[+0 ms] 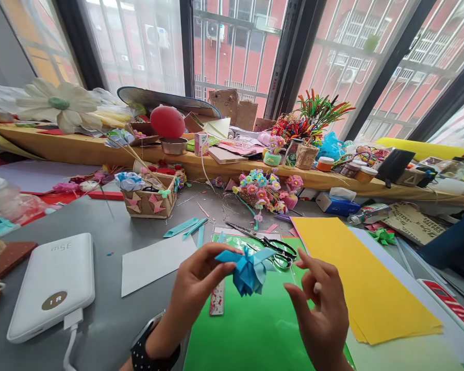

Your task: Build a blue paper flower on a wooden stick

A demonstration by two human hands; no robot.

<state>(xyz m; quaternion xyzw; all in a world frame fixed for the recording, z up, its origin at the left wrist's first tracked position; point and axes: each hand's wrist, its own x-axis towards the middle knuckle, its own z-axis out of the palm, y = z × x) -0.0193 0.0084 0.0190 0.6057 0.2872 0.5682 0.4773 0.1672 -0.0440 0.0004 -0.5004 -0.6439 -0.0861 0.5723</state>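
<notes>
Between thumb and fingers, my left hand (201,278) pinches one pointed tip of a blue folded-paper flower (249,273), holding it up over a glossy green sheet (255,330). The flower has several layered petals and long tips sticking out to both sides. To its right, my right hand (319,304) is raised with thumb and forefinger apart and nothing between them. Behind the flower lie black-handled scissors (280,252). A small printed ruler (217,301) sits on the green sheet, partly hidden by my left hand.
Yellow paper sheets (363,278) lie at the right. A white power bank (54,288) with a cable and a white paper (158,262) are at the left. Further back stand a cardboard basket (150,201) and a bunch of small flowers (261,190), before a cluttered shelf (232,166).
</notes>
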